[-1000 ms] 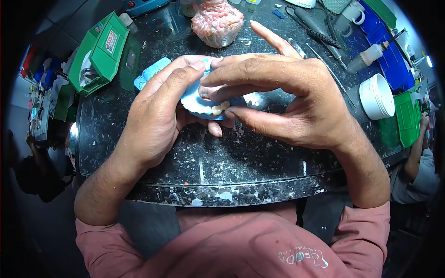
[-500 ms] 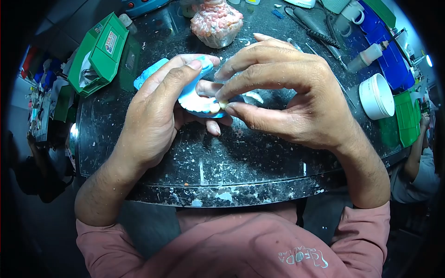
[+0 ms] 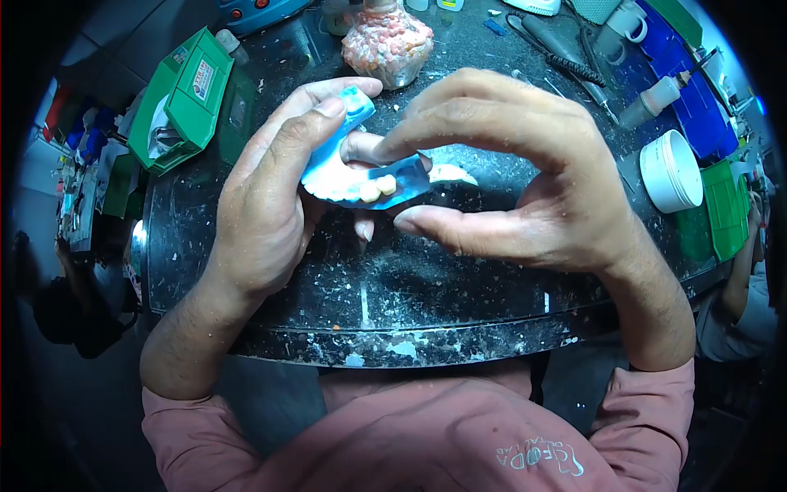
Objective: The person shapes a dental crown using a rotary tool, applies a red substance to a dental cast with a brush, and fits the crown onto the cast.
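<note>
We hold a blue and white dental model [image 3: 331, 170] above the bench [image 3: 459, 295], in front of our chest. Our left hand [image 3: 264, 184] has it pinched, with the thumb lying on its blue upper end and the other fingers reaching behind and under it. One fingertip of that hand shows below the model's lower edge.

Two yellowish teeth [image 3: 377, 189] sit side by side on the edge of the model nearest us, toward its right end.

Our right hand [image 3: 553, 197] has its grip spread, the thumb well apart from the curved fingers. Its thumb tip is just beside the model's lower right edge and its fingers arch over the right side; we cannot tell whether either touches.

Past the right end of the model, a thin pale piece [image 3: 452, 175] lies on the bench. Beyond our hands stands a lumpy pink pot [image 3: 388, 47]. On our left is a green bin [image 3: 182, 107]; on our right are a white tub [image 3: 668, 172], a bottle [image 3: 654, 100] and a blue bin [image 3: 711, 123]. A corded tool [image 3: 551, 43] lies farther back, near a white mug [image 3: 630, 22]. At the far right we see another person's arm [image 3: 740, 275].
</note>
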Tool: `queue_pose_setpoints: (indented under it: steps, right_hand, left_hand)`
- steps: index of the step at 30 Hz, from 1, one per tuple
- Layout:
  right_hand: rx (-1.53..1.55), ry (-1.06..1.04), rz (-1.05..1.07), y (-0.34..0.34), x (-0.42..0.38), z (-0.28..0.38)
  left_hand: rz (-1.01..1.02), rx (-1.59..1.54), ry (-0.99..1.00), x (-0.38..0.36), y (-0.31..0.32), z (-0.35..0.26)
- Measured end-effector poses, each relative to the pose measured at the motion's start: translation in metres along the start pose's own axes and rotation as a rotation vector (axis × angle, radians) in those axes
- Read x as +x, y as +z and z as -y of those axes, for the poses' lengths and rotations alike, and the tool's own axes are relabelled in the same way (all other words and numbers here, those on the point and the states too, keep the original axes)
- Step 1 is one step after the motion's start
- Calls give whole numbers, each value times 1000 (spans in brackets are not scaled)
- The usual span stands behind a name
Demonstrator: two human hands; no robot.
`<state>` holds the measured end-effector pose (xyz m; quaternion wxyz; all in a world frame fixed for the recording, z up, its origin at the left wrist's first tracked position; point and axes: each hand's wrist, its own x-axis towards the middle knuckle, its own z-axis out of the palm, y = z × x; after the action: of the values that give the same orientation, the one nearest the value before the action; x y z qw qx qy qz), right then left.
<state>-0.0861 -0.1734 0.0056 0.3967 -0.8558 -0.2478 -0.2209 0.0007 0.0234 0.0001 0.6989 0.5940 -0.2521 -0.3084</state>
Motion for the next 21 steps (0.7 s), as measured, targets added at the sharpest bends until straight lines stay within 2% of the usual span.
queue_pose_setpoints:
  steps: [6, 8, 9, 12, 13, 15, 19, 21]
  right_hand:
    - [-34, 34, 16, 0, -4, -6]
    - [-23, 117, 41, 1, -5, -11]
    - [-8, 196, 66, 2, -6, -14]
    - [-8, 215, 62, 7, -10, -27]
    - [7, 218, 60, 9, -11, -31]
    - [20, 251, 68, 9, -11, -34]
    - [-4, 294, 113, 9, -12, -30]
    - [22, 214, 63, 11, -12, -29]
  left_hand:
    - [-41, -44, -42, 0, -4, 4]
    - [-193, 508, 138, 0, -5, 4]
    - [-188, 508, 136, 1, -7, 3]
    - [-279, 936, 346, 1, -15, -11]
    - [-271, 937, 341, -1, -15, -17]
    - [-32, 1290, 453, -3, -14, -23]
    - [-7, 1274, 459, 1, -8, -3]
    - [4, 1279, 451, 3, -9, -1]
